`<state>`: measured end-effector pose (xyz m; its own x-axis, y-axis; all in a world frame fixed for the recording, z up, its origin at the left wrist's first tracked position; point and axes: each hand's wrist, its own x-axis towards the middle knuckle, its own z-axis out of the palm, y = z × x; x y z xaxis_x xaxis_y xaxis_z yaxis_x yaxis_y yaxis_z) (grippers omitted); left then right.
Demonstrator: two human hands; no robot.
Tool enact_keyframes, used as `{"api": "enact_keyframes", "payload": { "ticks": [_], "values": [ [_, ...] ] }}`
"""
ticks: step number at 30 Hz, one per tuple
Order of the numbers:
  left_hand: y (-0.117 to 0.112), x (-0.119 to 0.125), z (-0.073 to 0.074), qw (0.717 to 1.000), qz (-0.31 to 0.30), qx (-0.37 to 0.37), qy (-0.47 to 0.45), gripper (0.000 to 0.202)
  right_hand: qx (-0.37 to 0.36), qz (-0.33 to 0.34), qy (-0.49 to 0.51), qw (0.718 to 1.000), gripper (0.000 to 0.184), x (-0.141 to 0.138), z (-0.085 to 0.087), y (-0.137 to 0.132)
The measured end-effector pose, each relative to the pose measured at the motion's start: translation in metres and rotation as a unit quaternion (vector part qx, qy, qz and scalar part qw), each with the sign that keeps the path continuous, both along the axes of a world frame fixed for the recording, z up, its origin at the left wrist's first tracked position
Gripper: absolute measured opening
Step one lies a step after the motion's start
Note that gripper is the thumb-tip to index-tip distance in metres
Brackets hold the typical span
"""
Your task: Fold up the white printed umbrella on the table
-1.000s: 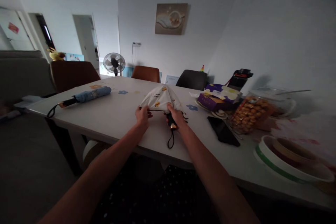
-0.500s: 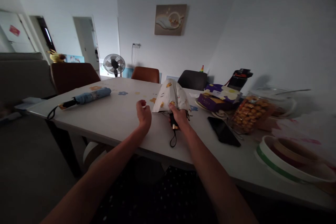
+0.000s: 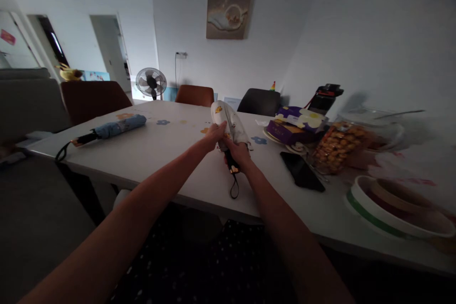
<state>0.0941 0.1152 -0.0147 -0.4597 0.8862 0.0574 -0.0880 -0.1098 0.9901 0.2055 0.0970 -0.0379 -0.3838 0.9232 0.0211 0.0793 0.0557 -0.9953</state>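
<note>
A white folding umbrella (image 3: 228, 121) with small yellow prints is held over the white table (image 3: 171, 152), its canopy gathered and pointing away from me. My right hand (image 3: 238, 154) is closed round its dark handle, whose wrist loop hangs down over the table edge. My left hand (image 3: 214, 132) is wrapped round the canopy fabric just above the handle. A second umbrella, blue and folded (image 3: 114, 128), lies at the table's left end, away from both hands.
A dark phone (image 3: 302, 176) lies right of my hands. Further right stand a purple box (image 3: 289, 130), a jar of orange snacks (image 3: 337, 148) and a green-rimmed bowl (image 3: 395, 209). Chairs (image 3: 195, 95) line the far side, with a fan (image 3: 151, 83) behind.
My left hand let go of the spread canopy, drew back, then came forward and closed round the fabric. The canopy has gone from fanned out to gathered into a narrow bundle.
</note>
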Motion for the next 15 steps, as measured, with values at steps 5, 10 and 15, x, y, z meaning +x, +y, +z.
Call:
{"api": "enact_keyframes", "payload": {
  "ticks": [5,10,15],
  "values": [
    [-0.002,-0.011,0.01,0.976,-0.099,0.029,-0.194,0.031,-0.008,0.06,0.006,0.998,0.041,0.001,0.004,-0.007],
    [-0.014,-0.024,0.016,0.937,-0.164,0.073,-0.3,0.034,-0.01,0.134,0.02,0.991,0.042,-0.002,0.006,-0.017],
    [-0.019,-0.026,0.019,0.932,-0.131,0.09,-0.324,0.039,-0.061,0.14,0.026,0.988,0.043,-0.004,0.009,-0.022]
  ]
}}
